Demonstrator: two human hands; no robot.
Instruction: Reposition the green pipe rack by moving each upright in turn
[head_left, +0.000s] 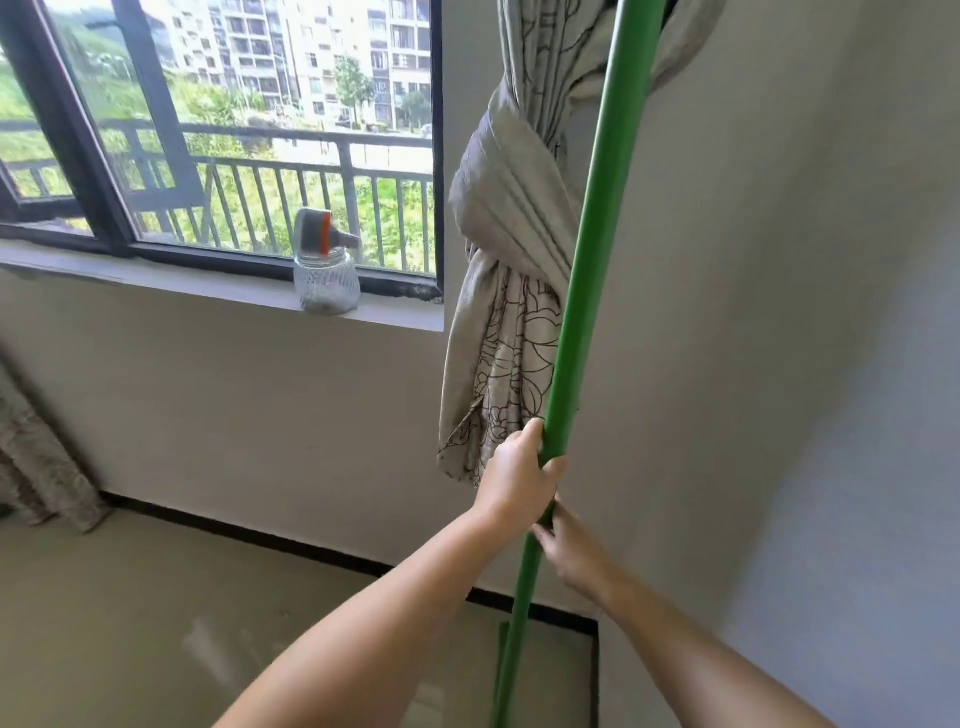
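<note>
One green upright (592, 249) of the pipe rack runs from the top edge down to the bottom edge, leaning a little to the left at its foot. It stands close to the room corner, in front of a knotted curtain. My left hand (519, 478) is wrapped around the pipe from the left. My right hand (566, 551) grips the same pipe just below it, from the right. A short green piece (504, 644) shows beside the pipe near the floor. The rest of the rack is out of view.
A beige patterned curtain (514, 234) hangs tied in a knot behind the pipe. The grey wall (805, 312) lies close on the right. A glass spray bottle (326, 270) stands on the window sill (156, 283). Tiled floor (156, 623) stretches to the left.
</note>
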